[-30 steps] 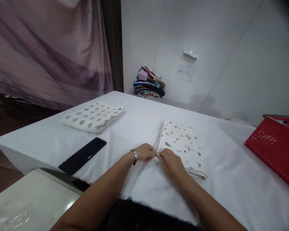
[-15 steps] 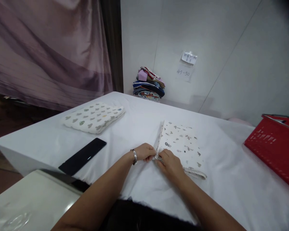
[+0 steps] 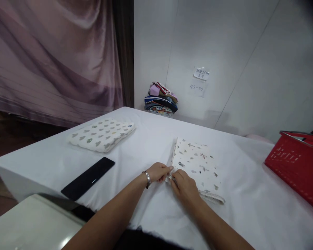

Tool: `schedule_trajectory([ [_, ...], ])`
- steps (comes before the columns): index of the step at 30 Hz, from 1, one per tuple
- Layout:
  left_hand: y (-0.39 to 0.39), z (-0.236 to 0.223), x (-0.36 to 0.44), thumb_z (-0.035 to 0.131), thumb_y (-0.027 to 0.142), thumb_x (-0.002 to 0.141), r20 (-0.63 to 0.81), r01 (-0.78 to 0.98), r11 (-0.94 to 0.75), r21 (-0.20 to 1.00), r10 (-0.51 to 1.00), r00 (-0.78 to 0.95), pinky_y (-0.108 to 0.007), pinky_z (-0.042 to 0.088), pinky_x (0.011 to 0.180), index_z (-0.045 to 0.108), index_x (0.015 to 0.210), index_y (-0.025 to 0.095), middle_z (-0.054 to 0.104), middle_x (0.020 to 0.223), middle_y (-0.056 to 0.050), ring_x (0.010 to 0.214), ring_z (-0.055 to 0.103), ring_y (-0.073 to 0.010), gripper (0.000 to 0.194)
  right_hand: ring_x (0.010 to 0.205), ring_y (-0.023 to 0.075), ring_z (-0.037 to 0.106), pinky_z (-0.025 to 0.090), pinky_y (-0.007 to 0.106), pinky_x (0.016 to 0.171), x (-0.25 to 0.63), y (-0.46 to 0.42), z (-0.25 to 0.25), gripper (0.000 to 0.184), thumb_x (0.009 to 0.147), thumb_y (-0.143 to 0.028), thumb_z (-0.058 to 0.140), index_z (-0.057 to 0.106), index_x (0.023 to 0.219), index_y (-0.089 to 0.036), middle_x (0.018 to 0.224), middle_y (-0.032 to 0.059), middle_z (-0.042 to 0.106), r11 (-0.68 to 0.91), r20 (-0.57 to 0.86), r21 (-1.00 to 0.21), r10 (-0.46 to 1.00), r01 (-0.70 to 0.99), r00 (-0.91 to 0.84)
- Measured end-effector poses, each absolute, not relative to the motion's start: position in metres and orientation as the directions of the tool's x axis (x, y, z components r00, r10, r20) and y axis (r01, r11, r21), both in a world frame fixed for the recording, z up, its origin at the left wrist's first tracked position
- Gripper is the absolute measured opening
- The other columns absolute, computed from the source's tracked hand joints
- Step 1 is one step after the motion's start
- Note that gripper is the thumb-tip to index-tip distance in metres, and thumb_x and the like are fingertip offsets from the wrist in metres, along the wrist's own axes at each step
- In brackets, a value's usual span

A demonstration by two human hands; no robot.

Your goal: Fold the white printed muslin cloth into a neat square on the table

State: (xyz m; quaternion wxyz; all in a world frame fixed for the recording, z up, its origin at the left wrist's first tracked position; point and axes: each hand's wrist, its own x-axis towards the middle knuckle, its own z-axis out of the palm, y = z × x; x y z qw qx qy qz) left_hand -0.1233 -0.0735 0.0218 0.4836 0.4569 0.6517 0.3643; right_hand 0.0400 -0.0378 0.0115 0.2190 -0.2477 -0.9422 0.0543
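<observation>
A folded white cloth (image 3: 195, 165) with small grey and dark prints lies flat on the white-covered table (image 3: 151, 139). At its near left corner my left hand (image 3: 158, 172), with a silver bracelet at the wrist, pinches the edge between thumb and fingers. Right beside it, my right hand (image 3: 184, 185) is closed on the same corner, its fingers bent over the layers. The exact grip of the fingertips is partly hidden. The cloth's near right edge shows several stacked layers.
Another folded cloth with grey cloud-like prints (image 3: 103, 135) lies at left. A flat black panel (image 3: 88, 178) rests near the front edge. A red basket (image 3: 294, 161) stands at right. Against the wall is a pile of folded fabrics (image 3: 161, 100).
The whole scene sits slightly lower as the camera has tilted up. Both hands stay at the cloth's corner, with small finger movements; the cloth keeps its place.
</observation>
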Motion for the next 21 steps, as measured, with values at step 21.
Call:
schedule_trajectory([
  [21,-0.070,0.015,-0.115,0.048,0.029,0.067,-0.081,0.665,0.295,0.686,0.939,-0.333,-0.022,0.033,0.053,0.059,0.060,0.017,0.059,0.059,0.001,0.061,0.052,-0.0125,0.018,0.077,0.0167,0.051,0.035,0.025,0.056,0.036,-0.041,0.008,0.015,0.084,-0.013,0.042,0.054,0.090,-0.017,0.085,0.0032,0.056,0.920,0.379,-0.012,0.367,0.392,-0.850],
])
